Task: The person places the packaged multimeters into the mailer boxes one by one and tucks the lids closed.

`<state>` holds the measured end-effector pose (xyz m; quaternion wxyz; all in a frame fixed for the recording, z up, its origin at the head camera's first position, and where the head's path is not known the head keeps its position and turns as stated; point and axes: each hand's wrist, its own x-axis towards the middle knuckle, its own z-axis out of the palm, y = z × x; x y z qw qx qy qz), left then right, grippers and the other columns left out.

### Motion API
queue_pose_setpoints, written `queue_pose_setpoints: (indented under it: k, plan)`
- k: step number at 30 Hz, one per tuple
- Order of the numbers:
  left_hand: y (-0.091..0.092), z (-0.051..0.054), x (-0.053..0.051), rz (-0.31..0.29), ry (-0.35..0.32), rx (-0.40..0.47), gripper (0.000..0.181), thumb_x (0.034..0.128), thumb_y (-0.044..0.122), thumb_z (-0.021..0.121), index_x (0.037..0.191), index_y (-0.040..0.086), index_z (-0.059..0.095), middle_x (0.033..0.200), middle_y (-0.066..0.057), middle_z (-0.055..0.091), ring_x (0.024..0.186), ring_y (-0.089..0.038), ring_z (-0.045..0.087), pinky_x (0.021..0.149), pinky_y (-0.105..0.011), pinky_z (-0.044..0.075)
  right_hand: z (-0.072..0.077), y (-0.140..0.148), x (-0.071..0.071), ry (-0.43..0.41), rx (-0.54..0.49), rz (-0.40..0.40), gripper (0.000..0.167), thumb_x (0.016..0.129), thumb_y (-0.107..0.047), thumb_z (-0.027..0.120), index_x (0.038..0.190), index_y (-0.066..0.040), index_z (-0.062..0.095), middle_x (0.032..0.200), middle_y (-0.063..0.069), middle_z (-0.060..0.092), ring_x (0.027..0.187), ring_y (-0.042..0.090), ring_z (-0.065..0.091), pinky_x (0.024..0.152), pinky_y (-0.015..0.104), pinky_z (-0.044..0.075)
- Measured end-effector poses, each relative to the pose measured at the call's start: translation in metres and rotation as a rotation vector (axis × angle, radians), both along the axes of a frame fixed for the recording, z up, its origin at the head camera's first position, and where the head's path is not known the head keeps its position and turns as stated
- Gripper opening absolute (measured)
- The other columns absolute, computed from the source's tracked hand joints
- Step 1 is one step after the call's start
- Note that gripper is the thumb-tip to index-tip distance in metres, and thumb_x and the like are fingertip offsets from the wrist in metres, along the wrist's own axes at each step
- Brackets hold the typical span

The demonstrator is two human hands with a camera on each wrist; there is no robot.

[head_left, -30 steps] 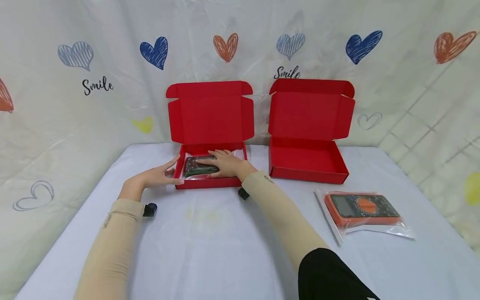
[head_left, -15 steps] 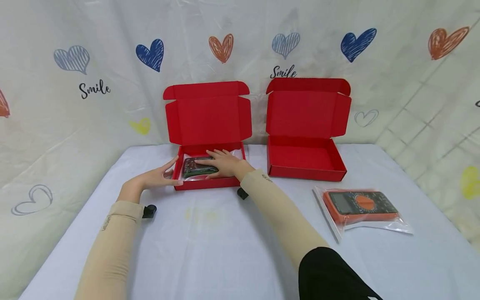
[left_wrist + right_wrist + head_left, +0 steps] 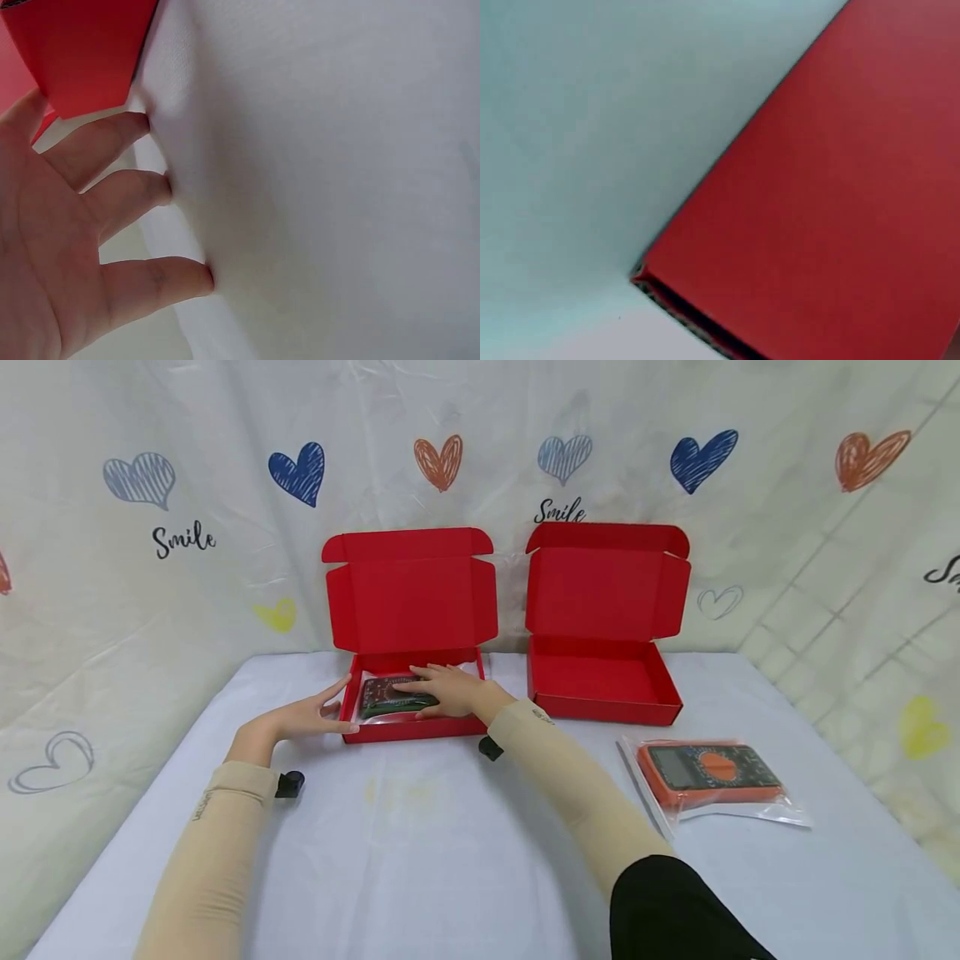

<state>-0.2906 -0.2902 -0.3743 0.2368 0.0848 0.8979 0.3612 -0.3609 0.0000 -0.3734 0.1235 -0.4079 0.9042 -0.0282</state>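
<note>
Neither hand is closed round anything: my right hand (image 3: pixel 453 691) lies with its fingers spread over the right end of a dark, green-sided multimeter (image 3: pixel 382 697), gripping nothing. Under that palm, the multimeter sits face up inside a red cardboard box (image 3: pixel 416 728), with clear plastic wrapping (image 3: pixel 468 668) showing beyond my knuckles at the box's right end. At the other end of the box, my left hand (image 3: pixel 303 716) stands with its digits parted, one up by the left wall, another at the front corner. From the left wrist I see three of its fingertips meeting the white cloth (image 3: pixel 337 187) of the table and another digit against the red cardboard. The box's lid (image 3: pixel 416 602) stands raised behind both hands.

Just past my right wrist, on its right side, is a second red box (image 3: pixel 607 710), its lid (image 3: pixel 588 593) likewise up. Nearer me and farther right of that hand lies an orange multimeter (image 3: pixel 705 777) in a clear plastic bag (image 3: pixel 787 814), its round orange dial (image 3: pixel 717 767) facing up. Below my right wrist, a red panel (image 3: pixel 802 187) with a corrugated edge fills much of that wrist's view; which box it belongs to I cannot tell.
</note>
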Motion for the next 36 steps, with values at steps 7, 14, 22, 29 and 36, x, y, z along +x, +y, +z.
queue_pose_setpoints:
  k: [7,14,22,29,36]
  plan:
    - [0.001,-0.001,-0.002,0.006,0.004,-0.004,0.111,0.0922,0.047,0.073,0.165,0.028,-0.009,0.166,-0.031,0.010,0.150,-0.051,0.014,0.113,-0.074,0.021,0.002,0.007,0.004,-0.012,-0.021,0.000,0.078,0.098,-0.042,0.068,0.163,-0.039,0.024,0.170,0.003,0.018,0.155,0.031,0.015,0.118,0.054,0.031]
    - [0.002,0.001,-0.003,0.018,0.033,-0.035,0.107,0.0937,0.056,0.067,0.165,0.027,-0.007,0.165,-0.029,0.014,0.149,-0.050,0.017,0.113,-0.071,0.026,0.005,0.022,0.009,-0.042,-0.114,0.014,0.075,0.100,-0.036,0.067,0.164,-0.030,0.027,0.169,0.008,0.021,0.154,0.032,0.018,0.115,0.050,0.038]
    - [-0.006,0.002,0.000,0.061,0.099,-0.088,0.097,0.0971,0.067,0.052,0.166,0.023,0.001,0.162,-0.030,0.026,0.146,-0.054,0.022,0.110,-0.072,0.030,0.008,0.032,0.018,-0.042,-0.291,-0.017,0.065,0.103,-0.028,0.065,0.161,-0.024,0.037,0.165,0.007,0.033,0.143,0.026,0.040,0.107,0.040,0.048]
    - [-0.013,0.008,0.000,0.121,0.197,-0.097,0.088,0.1008,0.062,0.050,0.166,0.013,0.015,0.157,-0.029,0.036,0.144,-0.050,0.031,0.109,-0.069,0.034,0.007,0.034,0.019,-0.032,-0.432,-0.055,0.061,0.104,-0.023,0.064,0.160,-0.021,0.040,0.152,0.009,0.050,0.117,0.023,0.058,0.097,0.032,0.053]
    - [-0.006,0.016,-0.005,0.213,0.328,-0.038,0.075,0.1052,0.055,0.047,0.162,0.009,0.028,0.152,-0.030,0.043,0.133,-0.047,0.049,0.107,-0.064,0.041,0.010,0.039,0.019,0.040,-0.545,-0.177,0.061,0.100,-0.016,0.068,0.157,-0.022,0.046,0.138,0.008,0.061,0.105,0.022,0.061,0.084,0.030,0.058]
